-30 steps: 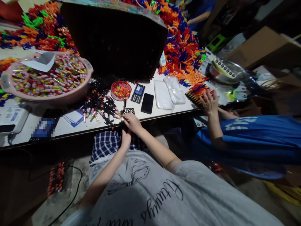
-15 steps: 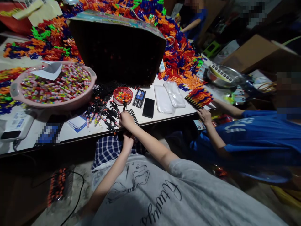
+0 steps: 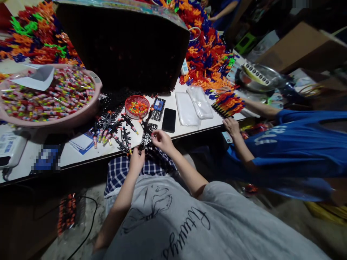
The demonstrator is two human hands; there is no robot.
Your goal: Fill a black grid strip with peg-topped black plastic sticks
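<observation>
Taking the black lattice tray (image 3: 147, 135) at the near edge of the counter (image 3: 81, 153) as the landmark: to its left lies a loose scatter of small black toy pieces (image 3: 114, 131) with coloured tips, and beyond them the big pink basin (image 3: 93, 104) of wrapped sweets. The left hand (image 3: 136, 161) sits just below the tray's near end, fingers curled up onto its near edge, though whether they grip it I cannot tell. The tray's long axis runs away from the person, slightly tilted to the right. The right hand (image 3: 162, 139) is just to the tray's right, fingertips pinched at its side edge, so it is the nearer one. Farther right lie a black phone (image 3: 169, 119) and clear bags (image 3: 193, 106).
</observation>
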